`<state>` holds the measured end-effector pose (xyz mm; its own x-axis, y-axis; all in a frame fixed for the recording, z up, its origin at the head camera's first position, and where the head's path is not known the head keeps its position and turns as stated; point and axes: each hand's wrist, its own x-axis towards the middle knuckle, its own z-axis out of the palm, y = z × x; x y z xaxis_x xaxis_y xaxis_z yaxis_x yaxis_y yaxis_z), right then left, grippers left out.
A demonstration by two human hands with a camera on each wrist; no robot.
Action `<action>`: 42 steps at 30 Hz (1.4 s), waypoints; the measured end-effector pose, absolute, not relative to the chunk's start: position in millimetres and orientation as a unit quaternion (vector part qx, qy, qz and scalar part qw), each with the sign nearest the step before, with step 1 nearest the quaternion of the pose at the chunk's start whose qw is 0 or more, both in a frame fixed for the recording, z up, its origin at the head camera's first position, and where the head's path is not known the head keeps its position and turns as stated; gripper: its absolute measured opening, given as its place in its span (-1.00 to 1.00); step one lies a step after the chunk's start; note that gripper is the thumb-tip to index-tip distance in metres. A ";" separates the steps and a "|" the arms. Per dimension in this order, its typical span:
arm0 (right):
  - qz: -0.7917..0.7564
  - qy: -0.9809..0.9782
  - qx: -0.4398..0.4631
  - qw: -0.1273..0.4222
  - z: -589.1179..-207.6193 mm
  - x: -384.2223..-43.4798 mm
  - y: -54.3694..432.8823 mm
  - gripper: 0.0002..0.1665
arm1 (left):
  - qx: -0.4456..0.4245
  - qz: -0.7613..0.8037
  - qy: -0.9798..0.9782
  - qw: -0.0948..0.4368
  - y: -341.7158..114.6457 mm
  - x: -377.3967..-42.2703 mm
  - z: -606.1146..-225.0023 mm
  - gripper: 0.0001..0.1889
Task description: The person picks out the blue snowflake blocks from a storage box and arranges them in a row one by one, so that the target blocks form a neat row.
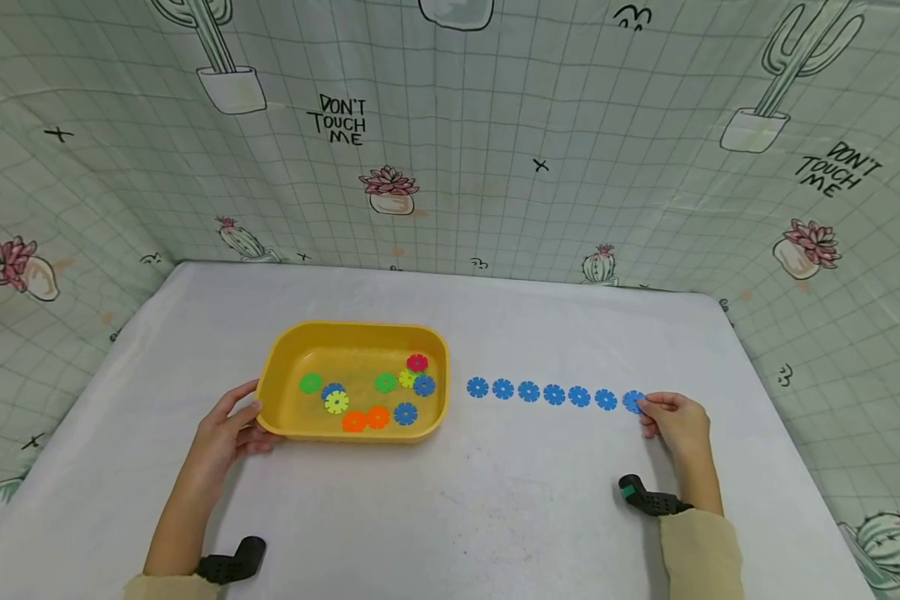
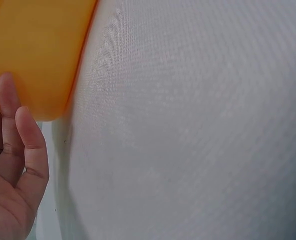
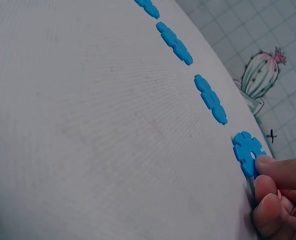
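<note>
A shallow yellow tray (image 1: 360, 333) stands left of centre on the table, with several flower-shaped plastic discs inside. My left hand (image 1: 228, 425) holds its left end, thumb near the rim and fingers lower down. In the left wrist view, fingertips (image 2: 8, 92) touch the tray's outer wall (image 2: 42, 50). At the right end of a row of blue discs (image 1: 528, 391), my right hand (image 1: 675, 421) pinches a blue notched disc (image 3: 247, 150) between thumb and fingers. The right wrist view shows this disc tilted up, while its neighbours (image 3: 211, 100) lie flat.
Inside the tray lie green (image 1: 311, 382), orange (image 1: 377, 417), blue (image 1: 406, 413), yellow (image 1: 337, 402) and red (image 1: 417, 362) discs. A white cloth covers the table (image 1: 420, 517). Behind it hangs a checked curtain (image 1: 480, 108) printed with cacti. Each wrist wears a black camera band (image 1: 232, 562).
</note>
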<state>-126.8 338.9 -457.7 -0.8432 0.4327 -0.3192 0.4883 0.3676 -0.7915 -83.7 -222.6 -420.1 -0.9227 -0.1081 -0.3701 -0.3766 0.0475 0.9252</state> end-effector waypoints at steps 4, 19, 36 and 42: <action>-0.475 0.834 0.277 0.038 -457.8 -129.1 339.1 -0.68 | -0.169 0.670 0.716 0.099 -223.0 -84.0 -420.7 -0.56; -0.431 0.864 0.257 0.049 -455.3 -131.6 335.5 -0.68 | -0.157 0.674 0.716 0.090 -223.5 -82.7 -422.0 -0.60; -0.457 0.851 0.257 0.024 -453.9 -125.3 335.1 -0.58 | -0.162 0.664 0.724 0.092 -223.8 -82.5 -423.9 -0.53; -0.486 0.831 0.269 -0.013 -449.6 -121.0 326.2 -0.53 | -0.160 0.660 0.727 0.103 -223.7 -83.0 -421.7 -0.46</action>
<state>-121.0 326.2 -449.6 -0.8547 0.4601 -0.2403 0.4349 0.3821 -0.8154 -83.0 -223.7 -421.7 -0.9277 -0.0961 -0.3606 -0.3683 0.0791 0.9264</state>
